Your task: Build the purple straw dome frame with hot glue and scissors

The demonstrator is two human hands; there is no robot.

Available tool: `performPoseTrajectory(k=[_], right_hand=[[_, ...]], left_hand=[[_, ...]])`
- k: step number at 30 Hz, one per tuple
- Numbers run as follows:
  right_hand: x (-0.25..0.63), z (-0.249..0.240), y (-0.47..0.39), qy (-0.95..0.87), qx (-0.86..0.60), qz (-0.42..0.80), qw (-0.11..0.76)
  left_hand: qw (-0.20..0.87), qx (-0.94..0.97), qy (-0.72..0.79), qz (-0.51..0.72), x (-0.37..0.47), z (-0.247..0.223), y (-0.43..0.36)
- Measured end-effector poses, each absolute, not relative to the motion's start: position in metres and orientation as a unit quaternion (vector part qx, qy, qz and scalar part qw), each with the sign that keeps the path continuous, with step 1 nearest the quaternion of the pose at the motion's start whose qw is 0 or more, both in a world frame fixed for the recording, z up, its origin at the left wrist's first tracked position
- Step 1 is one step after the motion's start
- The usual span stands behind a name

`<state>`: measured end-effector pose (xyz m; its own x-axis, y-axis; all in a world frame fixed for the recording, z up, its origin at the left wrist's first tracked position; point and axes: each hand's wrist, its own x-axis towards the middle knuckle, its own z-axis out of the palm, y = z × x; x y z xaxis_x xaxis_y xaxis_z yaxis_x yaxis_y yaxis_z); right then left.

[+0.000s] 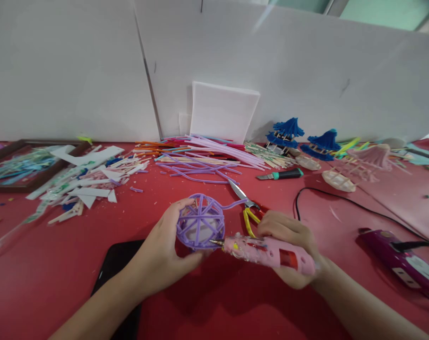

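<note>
Fingers of my left hand (167, 241) wrap the side of a small round cage (199, 218) made of purple fuzzy sticks, with a pale inside showing through its bars. One purple strand (235, 204) sticks out from its upper right. In my right hand (288, 231) is a pink hot glue gun (267, 252), gripped with its metal nozzle pointing left at the cage's lower right rim. Whether the tip touches the rim I cannot tell. Just beyond my right hand lie scissors (244, 196) with yellow and red handles, partly hidden by the fingers.
Coloured sticks (207, 158) lie piled at the back. A utility knife (281, 174), blue-roofed models (287, 134) and a pink one (372, 158) stand right of them. Paper scraps (94, 174) cover the left. A purple power strip (400, 259) trails a black cable. A dark tablet-like slab (120, 259) lies under my left arm.
</note>
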<state>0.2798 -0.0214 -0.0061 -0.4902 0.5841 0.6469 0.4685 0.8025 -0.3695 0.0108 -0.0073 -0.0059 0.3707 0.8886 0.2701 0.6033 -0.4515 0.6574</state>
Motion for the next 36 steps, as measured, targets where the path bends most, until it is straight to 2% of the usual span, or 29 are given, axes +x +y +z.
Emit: performPoseTrajectory(k=[36], right_hand=[[0.2891,-0.0041,-0.0200,-0.838,-0.333,0.039,0.430]], left_hand=[[0.272,0.780,0.475,0.303,0.0104,0.0000,-0.0076]])
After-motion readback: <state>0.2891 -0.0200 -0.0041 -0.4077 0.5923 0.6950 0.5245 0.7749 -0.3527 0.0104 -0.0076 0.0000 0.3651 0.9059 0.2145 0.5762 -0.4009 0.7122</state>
